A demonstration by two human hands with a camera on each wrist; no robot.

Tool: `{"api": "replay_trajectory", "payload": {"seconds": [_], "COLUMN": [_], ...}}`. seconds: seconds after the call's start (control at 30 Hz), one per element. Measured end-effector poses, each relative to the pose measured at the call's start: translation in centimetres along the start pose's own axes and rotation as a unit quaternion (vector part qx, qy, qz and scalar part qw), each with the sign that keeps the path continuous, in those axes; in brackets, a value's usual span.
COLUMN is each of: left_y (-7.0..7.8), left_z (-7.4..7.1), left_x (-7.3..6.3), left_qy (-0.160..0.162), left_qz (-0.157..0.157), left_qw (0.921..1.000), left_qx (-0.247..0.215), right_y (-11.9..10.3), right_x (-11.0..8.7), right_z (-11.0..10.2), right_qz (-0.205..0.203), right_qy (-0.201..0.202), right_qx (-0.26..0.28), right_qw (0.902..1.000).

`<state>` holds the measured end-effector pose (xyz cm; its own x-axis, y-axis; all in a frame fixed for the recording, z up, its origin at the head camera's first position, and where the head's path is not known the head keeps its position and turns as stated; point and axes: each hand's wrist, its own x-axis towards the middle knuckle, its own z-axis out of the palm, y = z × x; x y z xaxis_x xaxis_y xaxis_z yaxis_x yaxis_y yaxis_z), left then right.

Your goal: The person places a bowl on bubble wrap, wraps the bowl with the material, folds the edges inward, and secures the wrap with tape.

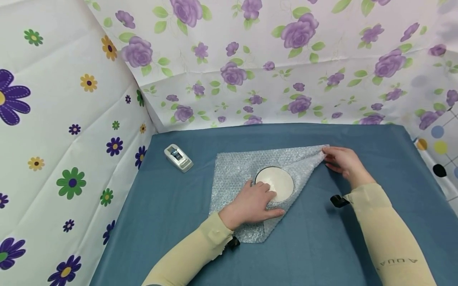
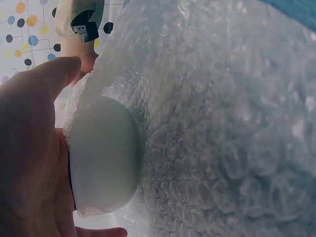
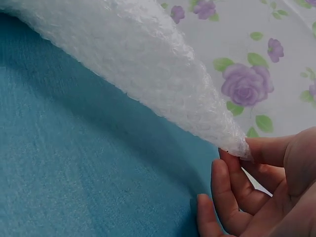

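A round white bowl (image 1: 280,182) with a dark rim sits on a sheet of bubble wrap (image 1: 232,171). My left hand (image 1: 250,201) rests over the bowl's near left side, several fingertips on its pale surface and the thumb stretched toward the folded wrap. Seen in the left wrist view, the bowl (image 2: 106,158) shows its smooth outer wall beside the fingers. My right hand (image 1: 343,161) pinches the far right corner of the wrap between thumb and fingers. That corner is raised, and the wrap (image 3: 148,69) slopes up to it in the right wrist view.
A grey-white tape dispenser (image 1: 178,157) lies at the back left of the blue-covered table (image 1: 161,230). Flower-patterned sheets (image 1: 229,51) hang behind the table and along its left side. Small dark cameras (image 1: 339,201) are strapped at the wrists.
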<state>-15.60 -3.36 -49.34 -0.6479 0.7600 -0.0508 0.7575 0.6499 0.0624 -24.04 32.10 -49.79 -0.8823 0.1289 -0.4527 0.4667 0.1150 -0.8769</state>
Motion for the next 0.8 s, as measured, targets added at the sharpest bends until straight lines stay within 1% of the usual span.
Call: {"api": "replay_trajectory", "payload": {"seconds": [0.17, 0.33, 0.57, 0.73, 0.8], "left_y": [0.1, 0.1, 0.2, 0.1, 0.0], "left_z": [0.0, -0.2, -0.1, 0.1, 0.1], "left_x": [0.0, 0.1, 0.1, 0.1, 0.1], "left_qy": [0.002, -0.001, -0.007, -0.005, -0.003], "left_qz": [0.004, 0.001, -0.002, -0.002, -0.003], "left_qw": [0.9999, 0.9997, 0.9997, 0.9997, 0.9997], "left_qx": [-0.016, -0.023, -0.025, -0.025, -0.024], "right_y": [0.7, 1.2, 1.8, 2.0, 2.1], "right_x": [0.3, 0.4, 0.2, -0.1, -0.2], "right_z": [-0.1, 0.0, -0.3, -0.6, -0.7], "right_qz": [0.003, -0.005, -0.006, -0.004, -0.003], "right_qy": [0.010, 0.017, 0.009, -0.013, -0.023], "right_qx": [0.012, 0.014, 0.028, 0.072, 0.100], "right_qw": [0.9999, 0.9997, 0.9995, 0.9973, 0.9947]}}
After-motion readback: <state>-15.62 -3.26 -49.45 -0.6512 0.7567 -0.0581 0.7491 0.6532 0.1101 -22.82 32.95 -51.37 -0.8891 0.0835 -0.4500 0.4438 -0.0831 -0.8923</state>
